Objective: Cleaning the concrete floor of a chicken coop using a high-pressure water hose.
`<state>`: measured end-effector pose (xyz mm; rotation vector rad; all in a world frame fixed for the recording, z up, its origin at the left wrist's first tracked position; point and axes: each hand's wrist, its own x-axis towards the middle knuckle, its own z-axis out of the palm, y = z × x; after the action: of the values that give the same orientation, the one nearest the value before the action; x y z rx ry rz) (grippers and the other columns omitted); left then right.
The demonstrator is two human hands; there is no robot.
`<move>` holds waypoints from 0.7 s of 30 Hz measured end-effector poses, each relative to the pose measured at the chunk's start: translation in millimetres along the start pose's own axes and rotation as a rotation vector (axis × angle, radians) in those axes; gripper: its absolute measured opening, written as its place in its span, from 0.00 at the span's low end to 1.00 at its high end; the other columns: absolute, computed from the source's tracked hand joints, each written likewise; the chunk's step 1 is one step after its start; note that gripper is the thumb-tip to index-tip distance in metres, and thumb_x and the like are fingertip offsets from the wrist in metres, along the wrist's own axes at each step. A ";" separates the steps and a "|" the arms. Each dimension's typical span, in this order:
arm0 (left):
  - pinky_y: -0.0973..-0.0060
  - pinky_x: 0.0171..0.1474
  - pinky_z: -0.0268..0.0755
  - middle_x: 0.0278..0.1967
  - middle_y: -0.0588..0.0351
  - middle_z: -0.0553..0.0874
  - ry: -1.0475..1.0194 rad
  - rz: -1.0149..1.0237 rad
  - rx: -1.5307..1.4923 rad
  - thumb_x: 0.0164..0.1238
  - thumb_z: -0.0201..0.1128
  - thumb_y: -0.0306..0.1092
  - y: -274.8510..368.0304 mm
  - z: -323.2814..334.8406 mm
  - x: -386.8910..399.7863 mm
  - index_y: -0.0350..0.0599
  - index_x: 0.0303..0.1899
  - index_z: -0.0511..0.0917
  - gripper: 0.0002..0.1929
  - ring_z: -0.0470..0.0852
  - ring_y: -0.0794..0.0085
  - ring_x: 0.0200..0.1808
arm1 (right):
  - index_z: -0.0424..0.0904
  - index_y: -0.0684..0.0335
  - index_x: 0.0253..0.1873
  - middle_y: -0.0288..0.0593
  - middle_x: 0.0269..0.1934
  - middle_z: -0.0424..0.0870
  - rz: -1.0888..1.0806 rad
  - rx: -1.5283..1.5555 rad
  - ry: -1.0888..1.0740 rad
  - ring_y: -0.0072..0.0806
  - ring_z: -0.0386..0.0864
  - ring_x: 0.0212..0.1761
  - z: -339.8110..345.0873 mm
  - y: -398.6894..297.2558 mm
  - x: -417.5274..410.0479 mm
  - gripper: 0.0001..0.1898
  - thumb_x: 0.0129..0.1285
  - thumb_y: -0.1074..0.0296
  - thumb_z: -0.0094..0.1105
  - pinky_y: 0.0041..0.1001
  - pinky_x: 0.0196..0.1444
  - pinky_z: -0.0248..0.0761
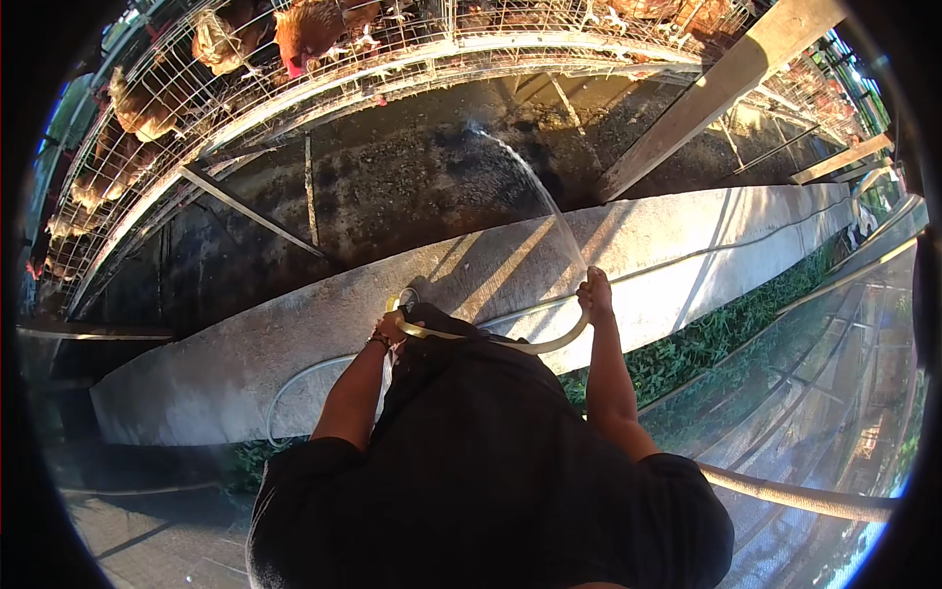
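Observation:
My right hand (595, 291) is closed around the end of a yellowish hose (548, 344). A jet of water (539, 184) arcs from it over the walkway's far edge and lands on the dark, wet ground (471, 158) under the cages. My left hand (397, 325) grips another stretch of the same hose, near my waist; a beaded bracelet is on that wrist. Between the hands the hose sags in a curve across my dark shirt. A pale length of hose (309, 368) lies on the concrete walkway (243, 353) beneath me.
Wire cages (412, 44) with brown hens (313, 33) run along the far side. A wooden post (721, 96) slants up at the right, and thin struts (250, 210) stand below the cages. Green plants (706, 342) and netting (824, 390) border the walkway's near side.

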<state>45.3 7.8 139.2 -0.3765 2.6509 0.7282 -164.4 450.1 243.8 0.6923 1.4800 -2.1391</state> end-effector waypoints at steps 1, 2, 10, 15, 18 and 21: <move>0.63 0.25 0.73 0.14 0.47 0.79 0.002 -0.005 -0.003 0.51 0.65 0.71 0.1 0.5 -1.2 0.36 0.22 0.78 0.36 0.82 0.60 0.19 | 0.64 0.45 0.42 0.28 0.18 0.56 0.002 -0.004 -0.003 0.14 0.53 0.12 1.5 -0.6 -0.2 0.03 0.74 0.60 0.45 0.16 0.08 0.48; 0.63 0.26 0.73 0.16 0.47 0.79 -0.012 -0.029 -0.010 0.50 0.65 0.71 -0.1 0.6 -2.3 0.36 0.22 0.78 0.36 0.82 0.59 0.20 | 0.64 0.46 0.42 0.28 0.18 0.56 0.014 -0.003 0.004 0.14 0.53 0.12 3.1 -1.1 -0.6 0.03 0.74 0.60 0.45 0.16 0.08 0.48; 0.61 0.30 0.72 0.21 0.46 0.81 0.004 -0.082 -0.052 0.44 0.66 0.74 7.0 -0.8 -10.0 0.39 0.22 0.76 0.37 0.82 0.57 0.25 | 0.63 0.46 0.39 0.28 0.19 0.57 0.058 -0.008 -0.075 0.14 0.54 0.12 0.6 0.6 9.8 0.06 0.73 0.59 0.46 0.15 0.09 0.47; 0.61 0.31 0.72 0.24 0.46 0.82 0.012 -0.097 -0.097 0.44 0.66 0.74 4.6 1.6 -12.6 0.40 0.23 0.75 0.37 0.83 0.56 0.28 | 0.64 0.46 0.46 0.28 0.18 0.56 0.082 -0.040 -0.085 0.14 0.53 0.12 1.4 0.8 18.2 0.04 0.73 0.59 0.48 0.17 0.10 0.45; 0.61 0.31 0.71 0.25 0.47 0.82 0.044 -0.106 -0.117 0.44 0.67 0.74 0.8 5.4 -12.2 0.41 0.23 0.75 0.36 0.82 0.56 0.28 | 0.64 0.46 0.47 0.28 0.18 0.56 0.093 -0.057 -0.081 0.14 0.53 0.13 5.8 0.7 19.2 0.05 0.73 0.59 0.48 0.17 0.10 0.45; 0.62 0.29 0.69 0.23 0.49 0.80 0.059 -0.113 -0.160 0.44 0.67 0.74 3.5 4.9 -12.1 0.42 0.24 0.74 0.36 0.80 0.58 0.26 | 0.64 0.46 0.47 0.29 0.18 0.56 0.122 -0.019 -0.112 0.14 0.53 0.13 7.0 1.3 21.0 0.05 0.72 0.59 0.48 0.17 0.10 0.46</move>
<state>56.4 15.3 141.8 -0.5949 2.6080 0.9076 -180.9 441.4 231.8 0.6290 1.3624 -2.0347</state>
